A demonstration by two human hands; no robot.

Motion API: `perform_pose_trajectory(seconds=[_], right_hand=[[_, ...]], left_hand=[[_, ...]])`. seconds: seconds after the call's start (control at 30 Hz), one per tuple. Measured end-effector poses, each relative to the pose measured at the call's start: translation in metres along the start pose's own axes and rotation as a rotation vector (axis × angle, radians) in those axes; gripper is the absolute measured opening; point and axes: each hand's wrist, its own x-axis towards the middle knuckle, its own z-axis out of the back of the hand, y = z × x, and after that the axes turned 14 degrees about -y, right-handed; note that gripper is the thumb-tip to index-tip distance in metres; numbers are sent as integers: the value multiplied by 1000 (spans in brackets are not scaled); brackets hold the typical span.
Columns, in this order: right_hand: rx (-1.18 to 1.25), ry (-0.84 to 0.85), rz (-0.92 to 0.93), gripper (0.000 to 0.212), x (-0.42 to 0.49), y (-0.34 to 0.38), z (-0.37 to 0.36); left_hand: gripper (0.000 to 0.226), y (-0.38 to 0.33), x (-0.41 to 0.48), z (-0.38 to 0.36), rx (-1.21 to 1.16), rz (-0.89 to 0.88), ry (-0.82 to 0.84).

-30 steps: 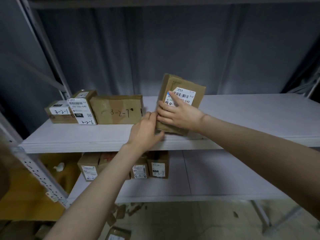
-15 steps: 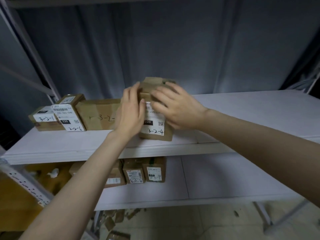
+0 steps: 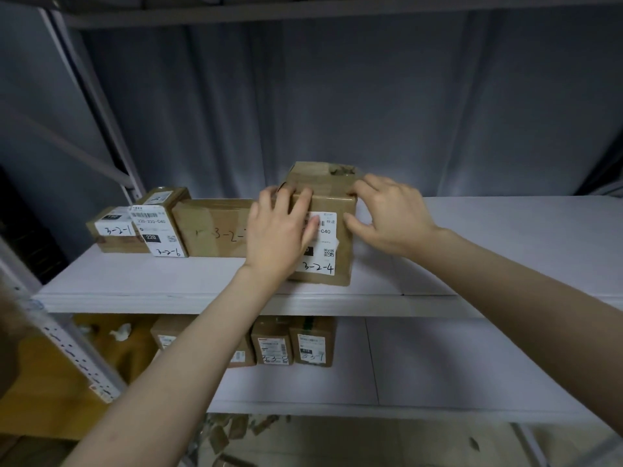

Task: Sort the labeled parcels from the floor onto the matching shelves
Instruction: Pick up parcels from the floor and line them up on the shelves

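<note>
A brown parcel [image 3: 332, 244] with a white label marked 3-2-4 stands upright on the middle shelf [image 3: 488, 237], near its front edge. My left hand [image 3: 279, 230] lies flat against the parcel's front left, with fingers reaching its top edge and across the label. My right hand [image 3: 391, 217] grips the parcel's upper right corner, fingers curled on the top edge and thumb on the right side. To the left stand parcels marked 3-2-1 [image 3: 114, 230] and 3-2-6 [image 3: 158, 227], and a wide box [image 3: 212, 227] whose marking my left hand partly hides.
The lower shelf [image 3: 438, 365] carries several parcels, among them those marked 3-3-1 [image 3: 312, 342] and 3-3-2 [image 3: 271, 343]. A perforated shelf upright [image 3: 67, 345] slants at the left. Cardboard pieces [image 3: 232, 429] lie on the floor below. A grey curtain hangs behind.
The parcel has gone from tilted and lifted to standing on the shelf with its 3-2-4 label facing me. Both hands have shifted to its upper corners.
</note>
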Motion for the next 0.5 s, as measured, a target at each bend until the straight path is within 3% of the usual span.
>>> perform_pose_trajectory(seconds=[0.27, 0.5], right_hand=[[219, 103, -138, 30, 22, -9, -16], [175, 114, -192, 32, 34, -6, -34]], left_hand=[[50, 16, 13, -1, -99, 8, 102], [60, 25, 23, -13, -80, 37, 177]])
